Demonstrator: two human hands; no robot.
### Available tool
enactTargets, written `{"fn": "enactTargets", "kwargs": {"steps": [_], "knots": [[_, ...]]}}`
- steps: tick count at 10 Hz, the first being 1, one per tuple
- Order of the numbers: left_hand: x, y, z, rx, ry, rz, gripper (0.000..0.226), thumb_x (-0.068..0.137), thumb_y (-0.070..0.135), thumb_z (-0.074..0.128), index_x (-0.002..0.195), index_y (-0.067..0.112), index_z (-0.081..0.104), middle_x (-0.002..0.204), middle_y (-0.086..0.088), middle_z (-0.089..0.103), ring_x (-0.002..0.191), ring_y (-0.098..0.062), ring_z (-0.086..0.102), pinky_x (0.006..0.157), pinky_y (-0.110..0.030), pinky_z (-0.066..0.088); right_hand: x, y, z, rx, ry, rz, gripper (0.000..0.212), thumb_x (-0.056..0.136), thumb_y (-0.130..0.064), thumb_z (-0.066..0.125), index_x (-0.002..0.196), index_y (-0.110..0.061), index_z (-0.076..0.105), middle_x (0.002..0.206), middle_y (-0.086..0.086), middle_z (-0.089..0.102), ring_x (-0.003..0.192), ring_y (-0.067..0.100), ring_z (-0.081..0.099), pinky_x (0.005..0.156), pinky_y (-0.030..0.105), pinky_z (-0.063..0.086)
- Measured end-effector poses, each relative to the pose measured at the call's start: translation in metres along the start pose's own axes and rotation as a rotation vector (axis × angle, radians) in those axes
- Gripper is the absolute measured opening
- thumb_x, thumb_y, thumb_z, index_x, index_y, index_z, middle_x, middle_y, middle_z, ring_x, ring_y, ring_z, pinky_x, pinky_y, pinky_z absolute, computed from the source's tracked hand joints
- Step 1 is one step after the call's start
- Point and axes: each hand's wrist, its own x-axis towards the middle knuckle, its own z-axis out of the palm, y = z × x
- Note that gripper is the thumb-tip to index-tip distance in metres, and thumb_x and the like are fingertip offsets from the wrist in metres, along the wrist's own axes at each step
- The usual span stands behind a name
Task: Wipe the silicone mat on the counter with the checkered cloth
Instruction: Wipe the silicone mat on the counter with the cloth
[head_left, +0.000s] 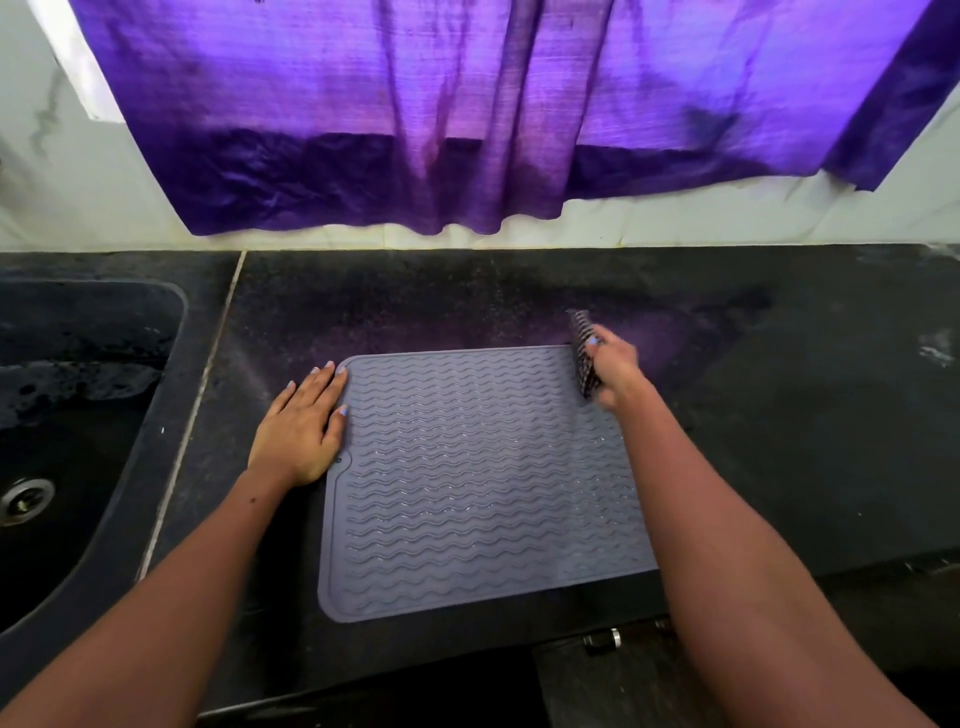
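Right hand (615, 371) grips checkered cloth (583, 353) | silicone mat (478, 478) long axis near-far

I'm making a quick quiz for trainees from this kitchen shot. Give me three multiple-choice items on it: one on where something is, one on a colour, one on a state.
1. Where is the sink relative to the mat?
A. to its left
B. to its right
C. behind it

2. What colour is the curtain above the counter?
A. green
B. purple
C. yellow

3. What is the right hand doing?
A. lying flat and holding nothing
B. gripping the checkered cloth
C. pulling the curtain

Answers:
1 A: the sink is sunk into the counter left of the mat.
2 B: the curtain hanging over the wall is purple.
3 B: the right hand is curled round the cloth at the mat's far right corner, while the left hand lies flat at the mat's left edge.
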Motion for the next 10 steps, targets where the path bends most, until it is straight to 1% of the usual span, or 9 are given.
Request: {"fn": "enactTargets", "kwargs": {"steps": [1,2,3,4,5,6,7,8,10], "knots": [[0.0,0.0,-0.001,0.003,0.002,-0.002,0.066,0.089,0.043,0.013,0.149,0.019,0.017,0.158,0.001,0.016,0.146,-0.012,0.012,0.119,-0.033,0.006,-0.004,-0.007,-0.008,-0.322,0.316,-0.156,0.046,0.094,-0.008,0.046,0.137,-0.022,0.046,0.134,0.01,0.054,0.12,0.029,0.051,0.101,0.034,0.039],[-0.001,0.001,-0.001,-0.002,0.007,0.003,0.066,0.088,0.042,0.014,0.149,0.018,0.018,0.158,0.0,0.017,0.146,-0.013,0.014,0.119,-0.033,0.007,-0.018,0.013,-0.005,-0.73,0.241,-0.364,0.053,0.091,-0.003,0.048,0.141,-0.017,0.039,0.142,0.013,0.045,0.13,0.031,0.042,0.109,0.039,0.035],[0.0,0.001,-0.001,-0.003,0.008,0.006,0.065,0.089,0.042,0.014,0.149,0.018,0.018,0.157,0.0,0.018,0.146,-0.014,0.015,0.119,-0.033,0.007,-0.017,0.041,-0.002,-1.169,0.008,-0.396,0.06,0.094,-0.01,0.043,0.148,-0.014,0.019,0.156,0.011,0.018,0.144,0.027,0.016,0.118,0.04,0.017],[-0.001,0.002,-0.001,0.0,0.016,-0.002,0.065,0.089,0.042,0.015,0.149,0.019,0.018,0.157,0.0,0.018,0.145,-0.014,0.016,0.119,-0.033,0.008,-0.001,0.047,-0.008,-1.111,-0.058,-0.414,0.062,0.092,-0.005,0.043,0.148,-0.014,0.019,0.156,0.009,0.017,0.145,0.025,0.014,0.119,0.039,0.014],[-0.001,0.001,0.0,0.001,0.012,-0.002,0.064,0.089,0.042,0.015,0.149,0.019,0.018,0.157,0.001,0.018,0.145,-0.013,0.016,0.119,-0.033,0.007,0.006,0.038,-0.018,-0.685,-0.141,-0.35,0.052,0.092,0.001,0.043,0.143,-0.012,0.036,0.151,0.007,0.032,0.139,0.022,0.03,0.115,0.03,0.023],[-0.001,0.0,-0.001,-0.01,0.01,0.0,0.065,0.089,0.043,0.014,0.149,0.019,0.018,0.157,0.001,0.017,0.145,-0.012,0.015,0.119,-0.033,0.007,0.007,0.016,-0.026,-0.098,-0.082,-0.067,0.044,0.096,-0.001,0.041,0.138,-0.013,0.044,0.137,0.008,0.05,0.111,0.019,0.055,0.094,0.027,0.042],[-0.001,0.0,-0.002,-0.011,0.002,0.007,0.066,0.089,0.044,0.013,0.15,0.019,0.016,0.158,0.001,0.016,0.146,-0.012,0.013,0.119,-0.033,0.006,0.004,0.005,-0.033,0.093,0.146,-0.003,0.045,0.096,-0.004,0.042,0.139,-0.017,0.043,0.135,0.007,0.053,0.11,0.021,0.056,0.097,0.031,0.044],[-0.001,0.001,-0.002,-0.014,0.0,0.005,0.066,0.089,0.044,0.013,0.15,0.019,0.017,0.158,0.001,0.016,0.146,-0.012,0.013,0.119,-0.033,0.006,-0.019,0.016,-0.039,-0.505,0.254,-0.249,0.049,0.093,-0.005,0.046,0.139,-0.023,0.043,0.141,0.011,0.047,0.125,0.03,0.048,0.106,0.036,0.036],[-0.001,-0.001,-0.001,-0.032,0.014,0.009,0.065,0.089,0.043,0.015,0.149,0.019,0.019,0.157,0.0,0.019,0.145,-0.013,0.015,0.119,-0.034,0.008,-0.043,0.066,-0.024,-1.164,0.067,-0.482,0.063,0.09,-0.003,0.044,0.148,-0.015,0.021,0.156,0.007,0.019,0.144,0.021,0.017,0.12,0.035,0.011]]}}
